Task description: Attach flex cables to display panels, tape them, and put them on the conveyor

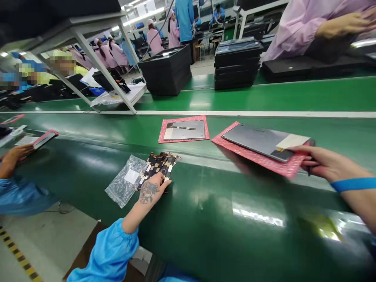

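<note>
My left hand [151, 188] rests on a fanned pile of black and gold flex strips [160, 163] on the green belt, fingers curled over their near ends. A clear plastic bag [125, 181] lies just left of it. My right hand [319, 160] grips the near right corner of a pink foam mat [258, 157] carrying a grey panel [260, 140], held slightly above the belt. A second pink mat with a grey panel [184, 129] lies flat further back.
A co-worker's hand [13, 154] reaches toward another pink-matted panel [39, 139] at the left. Stacks of black trays [167, 70] stand beyond the belt, beside a metal frame leg [102, 66]. A person in a pink coat [308, 23] works at the far right.
</note>
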The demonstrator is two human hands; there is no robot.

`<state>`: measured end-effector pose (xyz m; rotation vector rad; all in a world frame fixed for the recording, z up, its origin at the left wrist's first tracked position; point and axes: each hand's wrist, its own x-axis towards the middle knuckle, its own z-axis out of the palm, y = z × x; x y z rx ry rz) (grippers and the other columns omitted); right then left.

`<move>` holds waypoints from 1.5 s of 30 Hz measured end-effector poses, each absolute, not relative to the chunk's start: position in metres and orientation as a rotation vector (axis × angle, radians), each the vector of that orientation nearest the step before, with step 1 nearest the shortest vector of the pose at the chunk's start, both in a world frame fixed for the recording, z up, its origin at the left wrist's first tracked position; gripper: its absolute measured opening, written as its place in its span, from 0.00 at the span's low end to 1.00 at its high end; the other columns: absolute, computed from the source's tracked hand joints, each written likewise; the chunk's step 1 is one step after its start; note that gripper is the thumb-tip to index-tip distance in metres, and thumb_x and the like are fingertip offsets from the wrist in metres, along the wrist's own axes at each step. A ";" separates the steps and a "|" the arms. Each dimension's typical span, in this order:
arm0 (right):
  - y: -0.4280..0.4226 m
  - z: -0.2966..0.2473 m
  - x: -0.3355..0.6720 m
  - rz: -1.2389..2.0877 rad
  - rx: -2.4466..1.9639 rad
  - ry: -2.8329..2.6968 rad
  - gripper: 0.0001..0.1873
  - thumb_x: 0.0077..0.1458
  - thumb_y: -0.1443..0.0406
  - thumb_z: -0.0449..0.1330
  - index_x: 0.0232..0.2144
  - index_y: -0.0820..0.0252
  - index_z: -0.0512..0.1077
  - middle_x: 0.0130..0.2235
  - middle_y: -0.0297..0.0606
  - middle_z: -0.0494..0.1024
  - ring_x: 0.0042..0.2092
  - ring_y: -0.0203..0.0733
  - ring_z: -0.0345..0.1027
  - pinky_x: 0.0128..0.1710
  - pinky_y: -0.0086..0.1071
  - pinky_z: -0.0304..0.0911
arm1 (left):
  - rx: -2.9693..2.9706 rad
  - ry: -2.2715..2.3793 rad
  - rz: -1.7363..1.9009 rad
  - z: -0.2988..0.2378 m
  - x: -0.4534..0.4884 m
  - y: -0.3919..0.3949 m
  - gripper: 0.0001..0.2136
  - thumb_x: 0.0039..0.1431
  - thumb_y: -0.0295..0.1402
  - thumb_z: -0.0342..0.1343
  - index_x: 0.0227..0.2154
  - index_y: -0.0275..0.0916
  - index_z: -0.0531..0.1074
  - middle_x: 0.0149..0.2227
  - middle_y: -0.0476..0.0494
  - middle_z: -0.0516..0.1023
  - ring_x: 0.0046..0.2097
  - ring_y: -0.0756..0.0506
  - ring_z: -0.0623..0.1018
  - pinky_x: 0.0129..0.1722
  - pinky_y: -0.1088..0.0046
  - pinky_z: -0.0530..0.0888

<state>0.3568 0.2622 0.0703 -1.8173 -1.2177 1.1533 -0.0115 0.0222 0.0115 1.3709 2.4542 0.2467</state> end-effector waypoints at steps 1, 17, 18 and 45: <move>0.246 0.071 0.352 1.277 -1.802 -1.130 0.17 0.52 0.79 0.56 0.16 0.63 0.63 0.13 0.25 0.57 0.14 0.23 0.39 0.14 0.24 0.35 | 1.373 2.454 0.273 0.007 -0.010 0.024 0.09 0.56 0.39 0.54 0.26 0.41 0.63 0.25 0.49 0.71 0.31 0.44 0.73 0.30 0.72 0.62; -0.021 0.004 0.335 1.795 -1.441 -0.495 0.30 0.30 0.49 0.72 0.22 0.57 0.58 0.15 0.16 0.44 0.18 0.23 0.30 0.15 0.21 0.29 | 1.131 2.275 0.708 -0.003 -0.031 0.035 0.10 0.44 0.42 0.55 0.17 0.41 0.70 0.19 0.49 0.72 0.27 0.45 0.72 0.26 0.73 0.64; -0.029 0.003 0.337 1.840 -1.455 -0.510 0.30 0.30 0.47 0.72 0.22 0.57 0.59 0.14 0.16 0.44 0.17 0.23 0.29 0.15 0.22 0.28 | 1.114 2.276 0.750 0.001 -0.031 0.034 0.10 0.43 0.42 0.56 0.17 0.41 0.71 0.21 0.48 0.73 0.29 0.44 0.73 0.27 0.72 0.64; -0.003 0.014 0.329 2.267 -1.053 -1.160 0.23 0.37 0.47 0.69 0.22 0.61 0.72 0.20 0.30 0.62 0.24 0.32 0.49 0.23 0.29 0.45 | 0.540 0.694 0.977 0.001 0.173 -0.015 0.17 0.32 0.47 0.72 0.18 0.38 0.78 0.35 0.45 0.67 0.33 0.50 0.70 0.32 0.74 0.68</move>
